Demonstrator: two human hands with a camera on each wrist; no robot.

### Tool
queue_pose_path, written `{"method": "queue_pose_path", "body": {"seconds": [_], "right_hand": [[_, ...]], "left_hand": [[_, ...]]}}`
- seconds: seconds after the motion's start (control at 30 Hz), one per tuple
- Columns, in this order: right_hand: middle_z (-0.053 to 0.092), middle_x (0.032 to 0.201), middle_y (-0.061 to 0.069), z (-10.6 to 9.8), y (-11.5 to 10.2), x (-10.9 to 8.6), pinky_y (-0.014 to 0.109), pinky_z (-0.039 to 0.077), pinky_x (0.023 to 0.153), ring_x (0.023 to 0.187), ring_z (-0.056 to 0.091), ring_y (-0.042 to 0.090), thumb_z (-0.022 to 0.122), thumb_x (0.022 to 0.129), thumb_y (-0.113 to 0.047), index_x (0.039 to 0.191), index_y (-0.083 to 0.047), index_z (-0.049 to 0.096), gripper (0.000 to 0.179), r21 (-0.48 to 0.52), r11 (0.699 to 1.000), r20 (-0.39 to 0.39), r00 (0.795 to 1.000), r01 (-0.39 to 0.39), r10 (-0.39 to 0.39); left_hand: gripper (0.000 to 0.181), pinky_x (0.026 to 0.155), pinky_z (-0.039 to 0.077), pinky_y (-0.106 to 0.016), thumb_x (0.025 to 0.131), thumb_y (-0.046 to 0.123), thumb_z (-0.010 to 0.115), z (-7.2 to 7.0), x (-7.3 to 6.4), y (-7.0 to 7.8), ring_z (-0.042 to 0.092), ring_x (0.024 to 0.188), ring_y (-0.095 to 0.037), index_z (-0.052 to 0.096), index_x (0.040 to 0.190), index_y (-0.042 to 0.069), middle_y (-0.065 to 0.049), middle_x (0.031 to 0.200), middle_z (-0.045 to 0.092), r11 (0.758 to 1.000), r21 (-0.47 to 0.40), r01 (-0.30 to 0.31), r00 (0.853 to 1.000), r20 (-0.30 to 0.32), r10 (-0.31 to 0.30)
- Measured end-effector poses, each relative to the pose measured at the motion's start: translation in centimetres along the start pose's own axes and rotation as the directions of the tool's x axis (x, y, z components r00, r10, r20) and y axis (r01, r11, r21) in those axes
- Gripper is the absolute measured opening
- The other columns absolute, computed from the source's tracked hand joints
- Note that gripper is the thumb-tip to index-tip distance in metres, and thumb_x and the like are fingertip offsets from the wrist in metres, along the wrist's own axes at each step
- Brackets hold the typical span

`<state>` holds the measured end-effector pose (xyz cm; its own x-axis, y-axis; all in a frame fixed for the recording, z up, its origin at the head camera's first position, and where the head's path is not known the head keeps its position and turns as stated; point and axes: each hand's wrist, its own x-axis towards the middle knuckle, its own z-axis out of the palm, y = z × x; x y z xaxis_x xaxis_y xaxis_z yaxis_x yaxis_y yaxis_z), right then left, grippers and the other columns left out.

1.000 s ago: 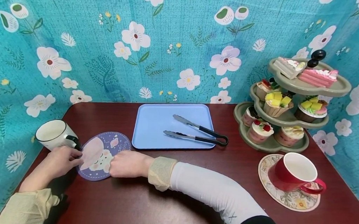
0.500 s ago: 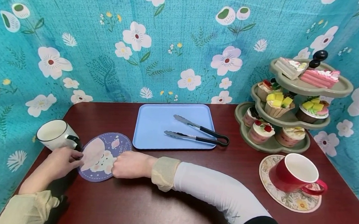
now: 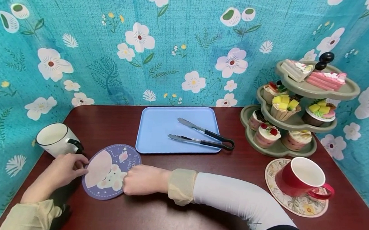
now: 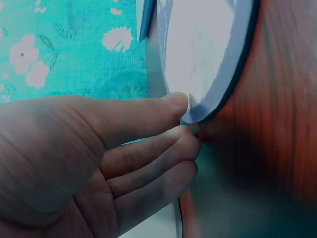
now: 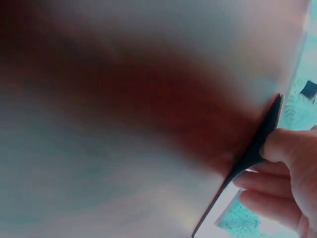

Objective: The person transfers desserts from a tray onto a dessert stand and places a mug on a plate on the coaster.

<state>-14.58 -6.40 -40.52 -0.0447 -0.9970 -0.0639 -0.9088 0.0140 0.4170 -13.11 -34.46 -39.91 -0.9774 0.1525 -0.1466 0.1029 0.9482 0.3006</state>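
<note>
A round purple coaster (image 3: 110,183) with a sleeping cartoon animal and lettering lies between both hands at the table's left side. My left hand (image 3: 64,172) pinches its left edge; in the left wrist view the thumb is on the printed face and the fingers are curled below the rim. My right hand (image 3: 145,180) grips the opposite edge, its thumb on the coaster's dark underside (image 5: 257,141) in the right wrist view, where the edge is bent. Just behind the left hand, a white mug (image 3: 54,139) with a black handle stands at the table's left edge.
A blue tray (image 3: 154,127) bears black-handled tongs (image 3: 214,144). At right, a red mug (image 3: 300,178) stands on a floral coaster (image 3: 274,172). Behind it rises a three-tier stand (image 3: 323,89) with cakes and cupcakes. A flowered turquoise cloth (image 3: 178,31) hangs around the table.
Both hands have shifted the purple coaster slightly right and toward the front edge during the last half second. The mugs, tray and tongs have stayed put.
</note>
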Motion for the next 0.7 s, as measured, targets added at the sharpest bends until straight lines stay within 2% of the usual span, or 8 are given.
{"method": "queue_pose_path", "body": {"seconds": [0.2, 0.33, 0.43, 0.57, 0.7], "right_hand": [[0.069, 0.081, -0.016, -0.4, -1.0, -3.6, 0.020, 0.050, 0.057, 0.063, 0.062, 0.004, 0.048, 0.100, -0.024, 0.079, -0.033, 0.068, 0.031, 0.018, 1.000, 0.011, 1.000, -0.022, 0.021], [0.070, 0.082, -0.017, -0.3, -1.4, -7.3, 0.021, 0.050, 0.058, 0.065, 0.064, 0.004, 0.052, 0.099, -0.027, 0.081, -0.031, 0.068, 0.024, 0.056, 0.996, 0.016, 0.998, -0.066, 0.065], [0.070, 0.083, -0.017, -0.3, -1.7, -10.7, 0.022, 0.050, 0.057, 0.067, 0.066, 0.005, 0.056, 0.097, -0.027, 0.083, -0.030, 0.068, 0.019, 0.056, 0.993, 0.019, 0.994, -0.104, 0.103], [0.068, 0.082, -0.015, 0.1, -2.0, -15.7, 0.024, 0.047, 0.055, 0.069, 0.065, 0.005, 0.061, 0.093, -0.026, 0.084, -0.027, 0.066, 0.010, 0.031, 0.987, -0.012, 0.987, -0.158, 0.158], [0.064, 0.076, -0.012, 0.7, -2.4, -21.5, 0.026, 0.042, 0.052, 0.064, 0.061, 0.007, 0.066, 0.085, -0.020, 0.083, -0.024, 0.063, 0.005, 0.048, 0.968, -0.078, 0.965, -0.246, 0.250]], "left_hand": [[0.025, 0.060, 0.048, -0.031, 0.079, 0.016, 0.080, 0.6, 0.3, 1.6, 0.057, 0.066, -0.012, 0.070, 0.097, 0.002, -0.001, 0.076, 0.068, 0.996, 0.005, -0.089, 0.996, -0.017, 0.089], [0.022, 0.061, 0.048, -0.030, 0.081, 0.016, 0.079, 1.1, 1.1, 3.1, 0.057, 0.068, -0.010, 0.071, 0.098, 0.004, 0.001, 0.076, 0.068, 0.989, -0.009, -0.150, 0.989, -0.021, 0.149], [0.019, 0.063, 0.049, -0.029, 0.082, 0.017, 0.078, 1.4, 2.0, 4.2, 0.057, 0.068, -0.008, 0.072, 0.097, 0.006, 0.003, 0.076, 0.067, 0.983, -0.017, -0.183, 0.983, -0.032, 0.182], [0.015, 0.066, 0.051, -0.031, 0.085, 0.018, 0.076, 1.8, 3.4, 5.6, 0.059, 0.070, -0.008, 0.073, 0.096, 0.008, 0.003, 0.078, 0.069, 0.980, -0.031, -0.197, 0.980, -0.047, 0.196], [0.016, 0.068, 0.052, -0.034, 0.089, 0.019, 0.072, 2.1, 5.2, 6.9, 0.061, 0.070, -0.010, 0.073, 0.100, 0.007, 0.000, 0.081, 0.071, 0.979, -0.072, -0.193, 0.980, -0.068, 0.189]]}}
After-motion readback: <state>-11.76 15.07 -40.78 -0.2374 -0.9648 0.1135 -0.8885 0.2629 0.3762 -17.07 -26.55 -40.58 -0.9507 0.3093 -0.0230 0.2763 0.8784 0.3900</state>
